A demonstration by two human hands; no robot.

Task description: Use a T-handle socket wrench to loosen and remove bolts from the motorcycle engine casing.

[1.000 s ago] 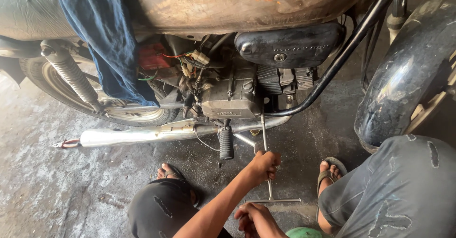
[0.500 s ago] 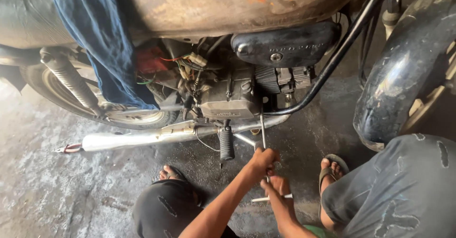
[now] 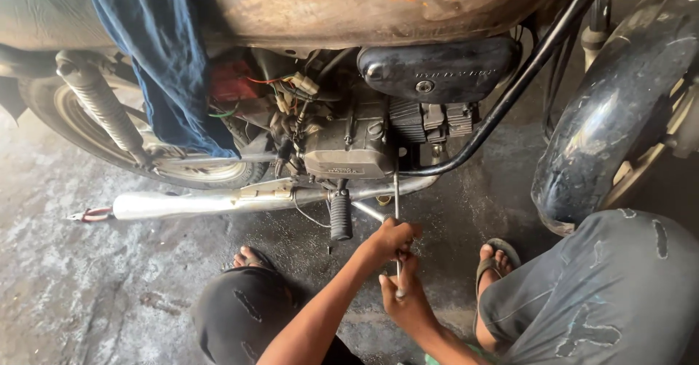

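The left hand (image 3: pixel 393 237) reaches forward on a straight arm, fingers curled tight round the thin metal wrench (image 3: pixel 397 212), which stands upright from below the engine (image 3: pixel 349 147), just above the exhaust pipe (image 3: pixel 218 203). The right hand (image 3: pixel 404 299) sits directly below it, palm up, fingers closed on the wrench's lower end. Both hover over the floor between the sandalled feet.

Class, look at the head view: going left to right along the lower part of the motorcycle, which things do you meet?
Exhaust pipe → footpeg → left hand gripping the T-shaped wrench, right hand just below it → sandalled foot → front mudguard.
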